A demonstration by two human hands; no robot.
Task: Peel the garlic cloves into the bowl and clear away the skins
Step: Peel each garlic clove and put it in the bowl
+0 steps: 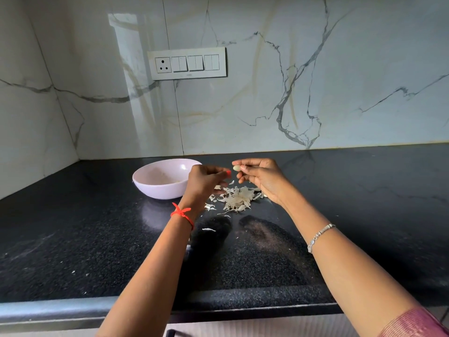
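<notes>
My right hand [261, 177] pinches a small pale garlic clove [236, 168] between thumb and fingers, held above the counter. My left hand [206, 180] hovers just left of it with its fingers curled, fingertips close to the clove; whether it holds a bit of skin I cannot tell. A pale pink bowl [155, 188] stands on the black counter to the left of both hands, with something pale inside it. A pile of papery garlic skins [237, 198] lies on the counter directly below the hands.
A few loose skin flakes [208, 229] lie nearer to me on the black granite counter [73, 239]. The marble wall with a switch panel [187, 63] rises behind. The counter's front edge [73, 310] runs along the bottom.
</notes>
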